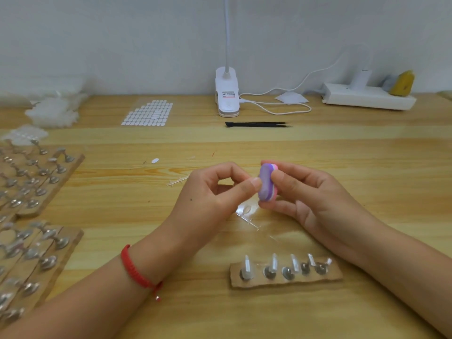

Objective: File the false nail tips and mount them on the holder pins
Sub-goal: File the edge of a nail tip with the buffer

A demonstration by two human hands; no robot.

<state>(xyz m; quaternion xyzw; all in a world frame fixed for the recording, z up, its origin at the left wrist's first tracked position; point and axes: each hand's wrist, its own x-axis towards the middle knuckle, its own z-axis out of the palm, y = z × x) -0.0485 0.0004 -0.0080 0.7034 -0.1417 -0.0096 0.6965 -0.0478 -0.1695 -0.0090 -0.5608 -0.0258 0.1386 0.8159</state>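
Far left on the tabletop (pixel 318 152) lie wooden holder boards (pixel 36 182) studded with pins. The left grip (pixel 215 192) is pinched, thumb to forefinger, on a false nail tip (pixel 257 181), mostly hidden, pressed against a purple-and-pink buffer block (pixel 267 185). The right grip (pixel 300 192) is clamped on that block. Nearer the person, a cardboard pin holder (pixel 286 281) carries clear tips.
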